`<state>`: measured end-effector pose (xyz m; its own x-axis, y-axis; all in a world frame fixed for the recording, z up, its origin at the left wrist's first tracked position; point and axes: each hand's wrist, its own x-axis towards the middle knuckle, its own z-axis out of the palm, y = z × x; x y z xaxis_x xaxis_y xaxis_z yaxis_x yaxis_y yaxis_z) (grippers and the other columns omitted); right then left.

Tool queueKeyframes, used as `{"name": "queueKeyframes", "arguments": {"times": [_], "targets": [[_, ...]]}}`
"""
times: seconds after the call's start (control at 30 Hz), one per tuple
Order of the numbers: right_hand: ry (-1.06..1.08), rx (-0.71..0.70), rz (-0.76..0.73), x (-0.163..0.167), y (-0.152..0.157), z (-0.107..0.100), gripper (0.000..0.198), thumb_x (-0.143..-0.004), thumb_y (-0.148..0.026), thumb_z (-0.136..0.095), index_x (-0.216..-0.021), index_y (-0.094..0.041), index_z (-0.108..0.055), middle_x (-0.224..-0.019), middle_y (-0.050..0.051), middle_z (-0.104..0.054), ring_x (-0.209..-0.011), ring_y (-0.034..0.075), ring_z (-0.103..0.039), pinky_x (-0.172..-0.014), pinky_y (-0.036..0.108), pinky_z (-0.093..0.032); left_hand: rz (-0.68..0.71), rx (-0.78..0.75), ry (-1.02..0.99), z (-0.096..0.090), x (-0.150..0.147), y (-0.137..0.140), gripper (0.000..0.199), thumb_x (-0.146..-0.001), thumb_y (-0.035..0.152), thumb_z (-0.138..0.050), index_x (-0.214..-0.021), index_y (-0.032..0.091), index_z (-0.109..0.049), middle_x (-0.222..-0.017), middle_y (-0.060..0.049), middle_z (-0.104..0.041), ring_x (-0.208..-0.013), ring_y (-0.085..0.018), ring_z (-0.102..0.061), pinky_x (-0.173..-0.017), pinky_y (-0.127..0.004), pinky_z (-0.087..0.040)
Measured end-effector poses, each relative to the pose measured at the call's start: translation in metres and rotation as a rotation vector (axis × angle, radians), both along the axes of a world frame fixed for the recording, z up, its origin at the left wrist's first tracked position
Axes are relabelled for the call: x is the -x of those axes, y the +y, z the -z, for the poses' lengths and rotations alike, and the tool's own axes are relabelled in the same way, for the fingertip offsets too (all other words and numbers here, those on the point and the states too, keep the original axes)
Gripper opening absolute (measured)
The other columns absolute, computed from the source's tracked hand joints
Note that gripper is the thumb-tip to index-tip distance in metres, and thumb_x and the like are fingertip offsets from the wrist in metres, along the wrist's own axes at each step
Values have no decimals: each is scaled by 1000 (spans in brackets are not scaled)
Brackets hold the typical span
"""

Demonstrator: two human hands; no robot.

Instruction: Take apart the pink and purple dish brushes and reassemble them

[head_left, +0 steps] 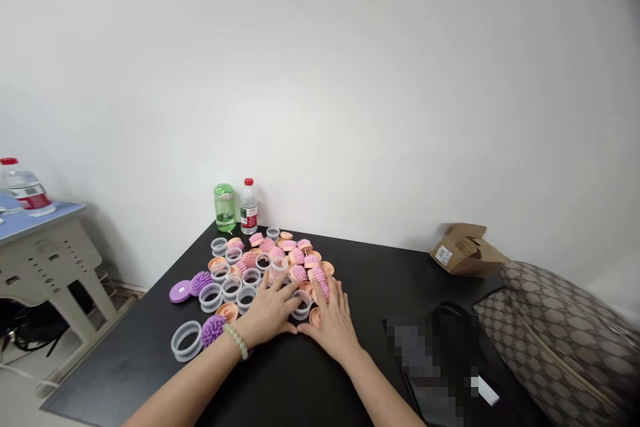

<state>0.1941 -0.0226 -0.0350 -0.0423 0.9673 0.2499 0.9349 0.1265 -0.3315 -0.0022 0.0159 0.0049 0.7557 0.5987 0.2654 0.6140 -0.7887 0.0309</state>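
Head view: left hand (267, 313) and right hand (335, 327) spread fingers (332, 292) over translucent rings (211, 307) and ridged pink caps (297, 257).

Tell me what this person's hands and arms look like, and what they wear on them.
The left hand and right hand are both ungloved, and no sleeves show on the visible forearms. A bracelet of pale, greenish round beads circles the left wrist; the right wrist is bare.

The left hand (269, 313) partly hides a ring (302, 315), the right hand (335, 321) a pink piece (319, 275), edges crop the right bag (560, 320) and left desk (63, 211), and mosaic blurs a near-right item (425, 360)
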Motion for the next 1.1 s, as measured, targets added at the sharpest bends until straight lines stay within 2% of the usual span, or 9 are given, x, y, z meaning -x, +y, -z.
{"name": "queueKeyframes", "arguments": {"times": [0.1,0.23,0.37,0.47,0.6,0.7,0.8,0.87,1.1], "targets": [[19,-8,-9,0,-3,-7,114,-68,-40,-85,-158,-25,-18,-166,17,-7,-151,45,-3,-117,62,-20,-30,-31,1,1,4,-3,57,-70,49,-84,-118,24,-67,-148,-12,-53,-145,-44,-30,-112,-77,-14],[34,-18,-6,4,-24,-15,110,-71,-39,-84,-158,-21,-19,-166,18,-10,-151,43,3,-118,62,-22,-54,-33,16,3,12,-8,78,-65,50,-87,-135,28,-58,-146,-15,-55,-143,-47,-34,-110,-78,-19],[4,-43,-43,8,-66,-18,99,-78,-33,-79,-157,-22,-22,-167,14,-10,-152,40,2,-117,58,-29,-31,-75,-37,5,20,-13,79,-73,50,-81,-143,30,-50,-150,-17,-50,-145,-44,-32,-110,-74,-25],[-33,-128,-25,-9,-104,-12,92,-81,-29,-75,-157,-27,-23,-167,10,-14,-153,40,-4,-116,58,-33,-7,-121,-92,5,24,-16,75,-76,50,-78,-143,30,-50,-149,-16,-51,-144,-43,-34,-112,-71,-27],[-48,-243,265,-64,-144,15,72,-92,-38,-61,-154,-23,-27,-162,15,-26,-151,42,-15,-110,60,-40,3,-156,-140,1,24,-19,70,-81,41,-76,-145,29,-48,-150,-15,-50,-144,-42,-34,-112,-70,-27],[-23,-213,502,-106,-163,44,75,-92,-52,-55,-152,-18,-26,-154,21,-36,-144,46,-30,-100,60,-47,6,-167,-173,-1,21,-19,65,-86,38,-72,-145,26,-48,-153,-15,-46,-146,-42,-32,-113,-69,-28],[-11,-149,591,-127,-171,63,79,-90,-60,-54,-149,-14,-28,-146,24,-44,-137,48,-39,-93,59,-51,7,-177,-191,1,19,-18,65,-86,40,-71,-145,25,-48,-154,-15,-44,-146,-44,-28,-112,-69,-28],[-22,-148,594,-130,-171,66,80,-89,-62,-53,-148,-13,-29,-141,25,-49,-133,48,-44,-92,57,-51,7,-185,-197,4,19,-16,66,-86,41,-71,-145,26,-46,-154,-16,-44,-147,-44,-28,-112,-70,-28],[-81,-255,605,-119,-154,44,73,-94,-66,-37,-140,-10,-37,-113,22,-60,-111,42,-55,-86,53,-50,7,-193,-234,9,26,-13,67,-89,43,-67,-148,28,-41,-157,-15,-40,-147,-42,-29,-114,-69,-26]]}}
